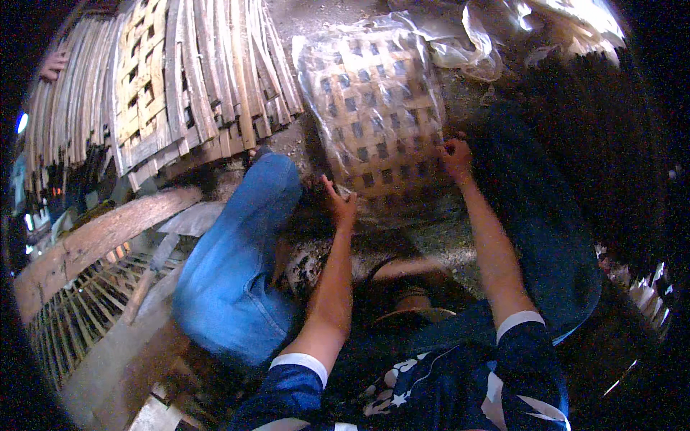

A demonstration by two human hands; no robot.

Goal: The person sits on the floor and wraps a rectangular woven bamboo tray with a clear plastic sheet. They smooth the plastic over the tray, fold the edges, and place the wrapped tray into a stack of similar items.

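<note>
A flat woven lattice panel of light strips [372, 118], wrapped in clear plastic, lies on the ground between my knees. My left hand [340, 202] is at its near left corner, thumb and finger spread at the edge of the plastic. At the right edge of the panel is my right hand [457, 156], its fingers curled against the plastic; whether they pinch it cannot be made out. The near edge of the panel lies in shadow.
Stacked slatted panels and a woven panel [141, 70] lie at the upper left, with another person's hand [53, 65] at their far edge. A wooden plank [108, 237] and a slatted bamboo piece [81, 318] are at the left. Crumpled clear plastic [474, 54] lies beyond the wrapped panel.
</note>
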